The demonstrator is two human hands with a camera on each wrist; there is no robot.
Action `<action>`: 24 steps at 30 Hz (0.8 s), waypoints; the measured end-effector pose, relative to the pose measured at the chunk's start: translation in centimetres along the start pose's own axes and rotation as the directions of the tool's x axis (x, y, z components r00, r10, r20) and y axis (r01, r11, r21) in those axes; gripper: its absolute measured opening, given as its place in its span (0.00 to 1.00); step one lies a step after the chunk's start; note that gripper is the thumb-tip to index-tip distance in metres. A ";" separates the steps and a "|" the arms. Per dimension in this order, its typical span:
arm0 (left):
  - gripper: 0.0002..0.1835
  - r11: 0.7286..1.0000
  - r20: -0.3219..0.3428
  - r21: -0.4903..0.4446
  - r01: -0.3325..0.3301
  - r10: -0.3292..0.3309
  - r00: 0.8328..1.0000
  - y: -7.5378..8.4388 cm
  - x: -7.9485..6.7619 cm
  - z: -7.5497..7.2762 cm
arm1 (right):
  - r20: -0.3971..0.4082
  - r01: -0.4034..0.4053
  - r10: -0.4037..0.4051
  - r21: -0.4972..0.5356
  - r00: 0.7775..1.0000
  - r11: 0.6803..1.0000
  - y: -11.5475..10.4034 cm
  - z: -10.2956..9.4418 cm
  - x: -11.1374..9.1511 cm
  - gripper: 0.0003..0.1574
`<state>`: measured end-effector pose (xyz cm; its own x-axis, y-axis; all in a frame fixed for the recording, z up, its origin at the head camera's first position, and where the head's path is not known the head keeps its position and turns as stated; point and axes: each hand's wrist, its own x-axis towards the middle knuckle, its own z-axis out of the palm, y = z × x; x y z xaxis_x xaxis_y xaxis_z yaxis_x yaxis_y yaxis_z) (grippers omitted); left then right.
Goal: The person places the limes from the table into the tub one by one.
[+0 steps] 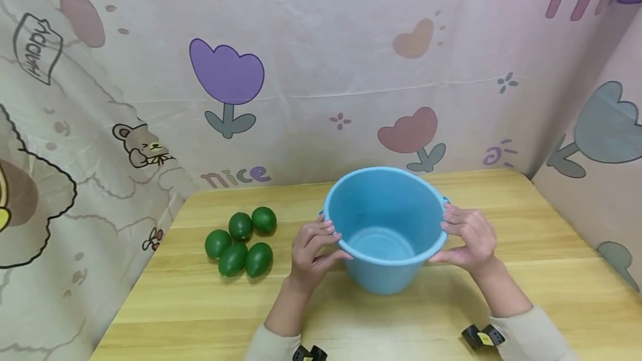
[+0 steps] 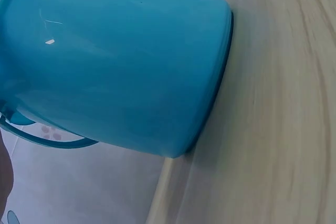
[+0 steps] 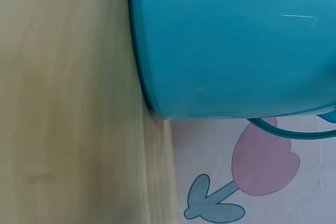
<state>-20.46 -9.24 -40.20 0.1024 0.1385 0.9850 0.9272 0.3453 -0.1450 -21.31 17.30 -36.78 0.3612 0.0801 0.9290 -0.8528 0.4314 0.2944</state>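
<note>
L hand [image 1: 313, 247] grips the L side of a light-blue round plastic bucket [image 1: 385, 276], fingers at the rim, thumb on the near side by the rim. R hand [image 1: 468, 237] grasps the opp. side much the same way, fingertips at the rim close to a small side lug, thumb lower & nearer the person. So bucket sits btwn the 2 hands, mouth up, inner floor visible. Its base is right at the pale-yellow wood-grain tabletop [image 1: 165, 305]; can't tell if full wt. is on it. Wrist views show the smooth outer wall w/ a few bright glints, plus a thin curved blue handle [image 2: 52, 144] standing out from the wall; L wrist view catches only a sliver of the hand at the edge.

Off to the L of L hand, well apart from R hand: five glossy dark-green oval fruits [image 1: 232, 259], bunched close, 2 at the back, 1 at far L, 2 in front. Can't tell which ones touch.

Below each hand: a beige long sleeve [image 1: 273, 344] w/ a small black wrist device [image 1: 482, 337] at the cuff. Beyond both hands, a whitish-pink printed cloth backdrop [image 1: 311, 32] w/ tulips, hearts, a bear & "nice" lettering.
</note>
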 end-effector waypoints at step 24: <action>0.23 0.999 -0.010 0.022 -0.022 0.023 1.000 -0.1 0.3 -3.0 | 0.088 0.059 -0.059 0.003 0.994 0.998 -1.5 1.6 0.7 0.41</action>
<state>-19.47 -11.99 -39.61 0.1269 0.1374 0.9824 0.9163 0.3629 -0.1691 -20.37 15.24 -36.27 0.3762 -0.0252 0.9262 -0.8312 0.4325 0.3493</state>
